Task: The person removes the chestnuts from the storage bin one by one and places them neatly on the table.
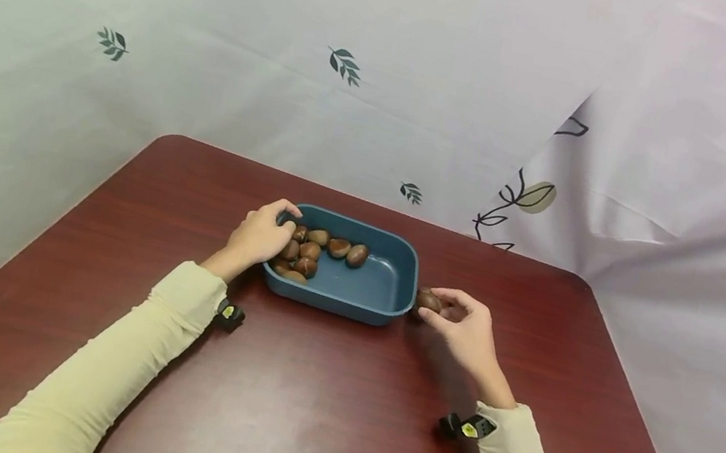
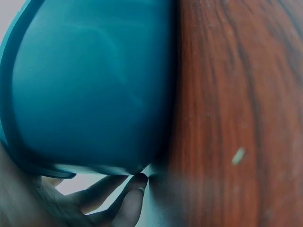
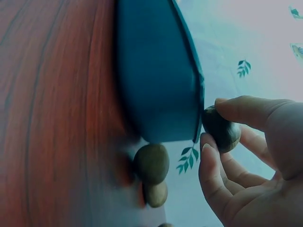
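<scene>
A blue rectangular container stands on the table, with several brown chestnuts gathered mostly in its left half. At its left end, my left hand grips the rim; the left wrist view has the fingers against the outer wall. Beside the right end, my right hand pinches a chestnut between thumb and fingers, level with the rim and just outside it. Below that hand, two more chestnuts sit on the table close to the container's end in the right wrist view.
The reddish-brown wooden table reaches back to a pale cloth with leaf prints, hanging behind and along the sides. A small pale speck lies on the wood near the container. Each wrist wears a small black camera.
</scene>
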Demonstrator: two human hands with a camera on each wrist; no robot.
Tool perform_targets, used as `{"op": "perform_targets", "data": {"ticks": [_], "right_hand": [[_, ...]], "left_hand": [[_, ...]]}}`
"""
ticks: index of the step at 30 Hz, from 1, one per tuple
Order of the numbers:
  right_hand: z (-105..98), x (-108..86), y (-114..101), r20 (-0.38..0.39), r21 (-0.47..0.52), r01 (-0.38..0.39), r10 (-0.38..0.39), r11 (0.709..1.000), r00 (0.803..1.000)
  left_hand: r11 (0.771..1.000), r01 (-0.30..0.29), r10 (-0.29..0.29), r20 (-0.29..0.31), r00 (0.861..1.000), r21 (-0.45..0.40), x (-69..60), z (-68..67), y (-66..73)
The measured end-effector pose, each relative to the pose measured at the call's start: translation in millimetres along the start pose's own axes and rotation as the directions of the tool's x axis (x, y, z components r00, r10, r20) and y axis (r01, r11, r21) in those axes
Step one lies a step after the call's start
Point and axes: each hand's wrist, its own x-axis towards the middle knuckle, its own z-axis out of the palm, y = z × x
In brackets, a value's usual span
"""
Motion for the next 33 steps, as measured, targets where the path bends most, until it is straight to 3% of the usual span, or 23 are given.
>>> {"op": "perform_targets", "data": {"ticks": [3, 8, 21, 33], "right_hand": [[-5.7, 1.9, 18.5, -0.001, -0.036, -0.013, 0.013, 0.999, 1.000], [-12.6, 3.3, 29.3, -0.008, -0.108, -0.028, 0.027, 0.994, 1.000], [-24.6, -1.5, 37.8, 0.004, -0.206, -0.142, 0.146, 0.968, 0.989], [-30.3, -2.6, 49.2, -0.016, -0.271, -0.188, 0.191, 0.944, 0.981]], "left_hand": [[1.000, -0.003, 0.003, -0.003, 1.000, -0.006, 0.0, 1.5, 1.9], [1.000, -0.002, 0.002, 0.002, 1.000, -0.014, -1.6, 0.9, 2.2], [1.000, -0.017, 0.017, 0.009, 1.000, -0.021, -0.5, 0.6, 1.9], [1.000, -0.011, 0.011, 0.006, 1.000, -0.016, -0.5, 0.3, 2.8]]}}
